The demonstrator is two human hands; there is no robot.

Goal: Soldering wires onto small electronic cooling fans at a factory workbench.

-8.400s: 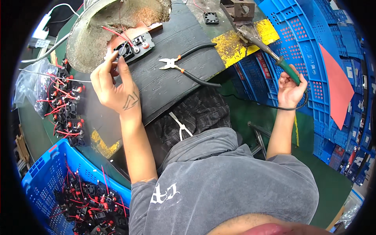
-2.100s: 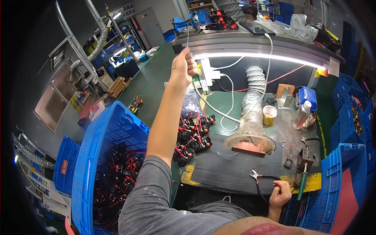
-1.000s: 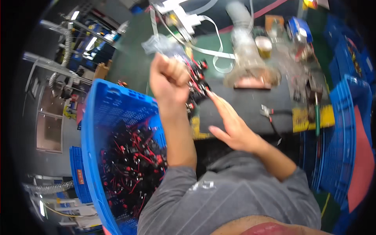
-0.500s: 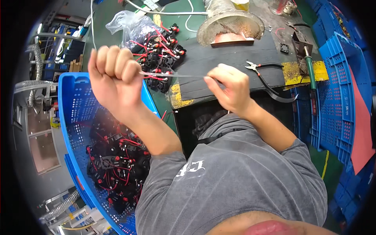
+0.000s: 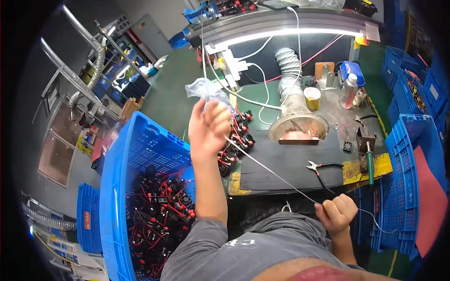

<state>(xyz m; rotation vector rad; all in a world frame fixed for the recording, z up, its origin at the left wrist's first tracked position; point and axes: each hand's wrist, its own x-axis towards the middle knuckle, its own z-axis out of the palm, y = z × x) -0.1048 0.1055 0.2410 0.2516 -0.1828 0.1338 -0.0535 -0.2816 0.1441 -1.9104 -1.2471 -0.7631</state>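
Observation:
A thin whitish cord [image 5: 276, 175] runs taut on a slant between my two hands. My left hand [image 5: 209, 129], slightly blurred, is raised in a fist around its upper end, in front of the black parts [image 5: 229, 159] with red wires on the bench. Low at the right, below the bench's front edge, my right hand [image 5: 338, 213] is closed on the cord. The cord's loose tail [image 5: 375, 224] trails from it toward a blue crate. Cutting pliers [image 5: 321, 171] with open jaws lie on the black mat, above my right hand.
A blue crate [image 5: 115, 187] of black fan-like parts stands at my left. On the bench are a fume duct hood [image 5: 300, 124], a green-handled soldering iron [image 5: 369, 164], a bottle [image 5: 348, 91] and a yellow tub [image 5: 312, 98]. Blue crates [image 5: 398, 182] stack at the right.
My hands have moved apart: the right went down and right, drawing the cord out long, and the left stays raised. The view has tilted up, showing more of the bench's back.

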